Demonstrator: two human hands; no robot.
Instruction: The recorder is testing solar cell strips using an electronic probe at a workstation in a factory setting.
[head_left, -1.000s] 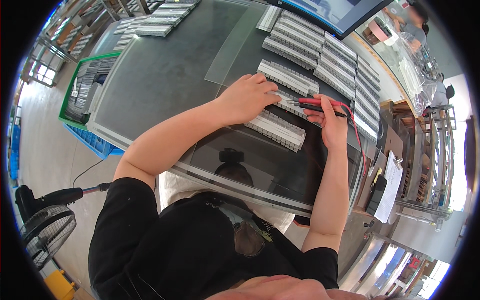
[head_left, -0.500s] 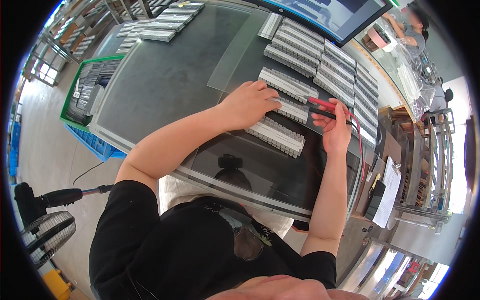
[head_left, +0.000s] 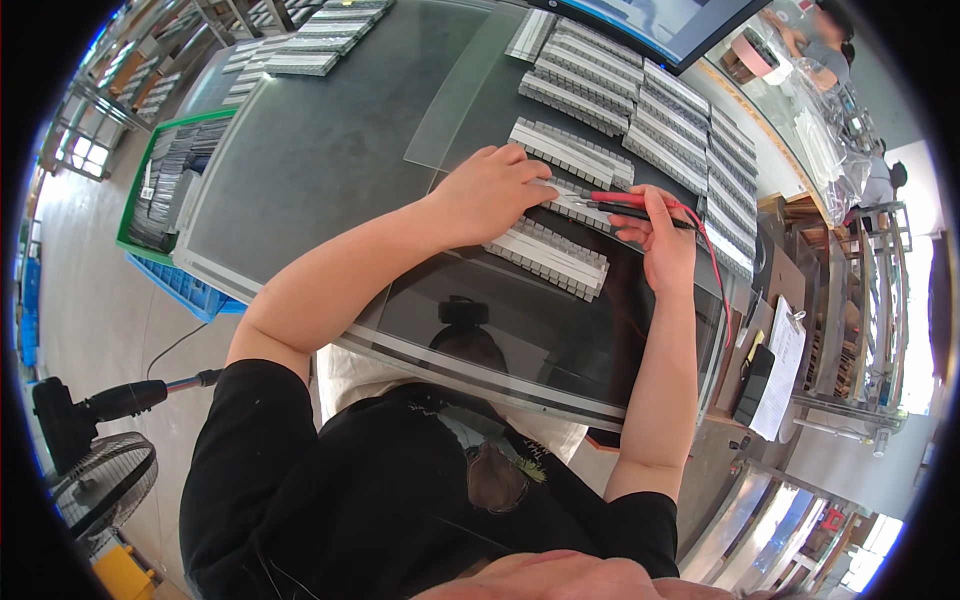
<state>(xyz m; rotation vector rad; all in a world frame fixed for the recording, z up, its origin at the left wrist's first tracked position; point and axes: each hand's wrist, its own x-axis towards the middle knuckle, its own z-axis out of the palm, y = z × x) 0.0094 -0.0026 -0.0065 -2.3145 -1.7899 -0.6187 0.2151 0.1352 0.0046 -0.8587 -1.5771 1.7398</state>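
Observation:
My left hand (head_left: 487, 196) rests on the left end of a grey-and-white strip with toothed edges (head_left: 577, 207), its fingers and thumb closed about that end. In my right hand (head_left: 663, 243) are two test probes, a red one (head_left: 618, 197) and a black one (head_left: 627, 211), held nearly side by side. Their thin metal tips point left over this middle strip, close to my left fingertips; whether they touch it I cannot tell. One similar strip (head_left: 572, 156) lies just beyond, and another (head_left: 550, 260) lies nearer to me.
Rows of like strips (head_left: 672, 125) fill the right back of the dark table (head_left: 310, 130), below a monitor (head_left: 665, 25). A glass sheet (head_left: 450, 105) lies left of them. At left stands a green crate (head_left: 128, 205); a fan (head_left: 105, 480) is lower left. A clipboard (head_left: 780, 370) lies right.
My right hand has brought both probes a little to the left, so their tips are now over the middle strip near my left fingers. My left hand stays on that strip.

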